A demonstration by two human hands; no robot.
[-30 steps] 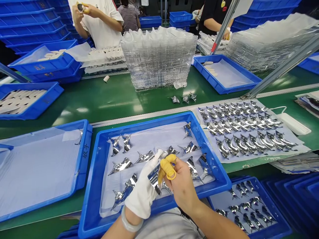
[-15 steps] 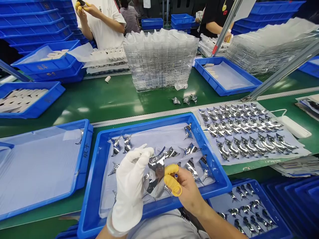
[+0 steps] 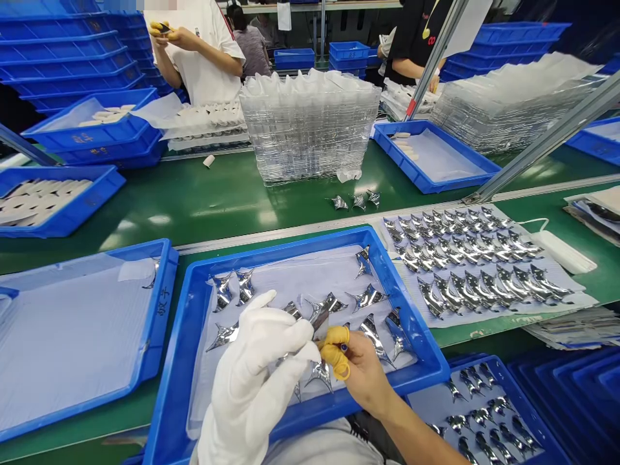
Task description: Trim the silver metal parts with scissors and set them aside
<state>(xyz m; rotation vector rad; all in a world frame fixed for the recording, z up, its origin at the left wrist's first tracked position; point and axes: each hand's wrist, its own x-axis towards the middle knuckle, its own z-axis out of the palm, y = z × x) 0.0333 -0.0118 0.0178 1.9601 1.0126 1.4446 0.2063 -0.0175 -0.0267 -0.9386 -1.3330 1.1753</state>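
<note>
My left hand point(image 3: 254, 381), in a white glove, is raised over the blue tray point(image 3: 191, 361) with its fingers curled round a shiny chrome part point(image 3: 317, 316), which peeks out past the fingertips. My right hand point(image 3: 356, 365), bare with yellow finger cots on thumb and forefinger, pinches the same part from the right. Several mirror-bright winged chrome parts point(image 3: 369, 296) lie on white foam in the tray below both hands.
Rows of chrome parts point(image 3: 475, 258) lie on a sheet at right. A second parts tray point(image 3: 484, 413) sits at lower right, a foam-lined blue tray point(image 3: 162, 303) at left. A stack of clear blister trays point(image 3: 310, 126) stands on the green belt. Other people work across the belt.
My left hand has turned and closed over the chrome part, hiding most of it. My right hand stays pinched on it. The view has tilted slightly.
</note>
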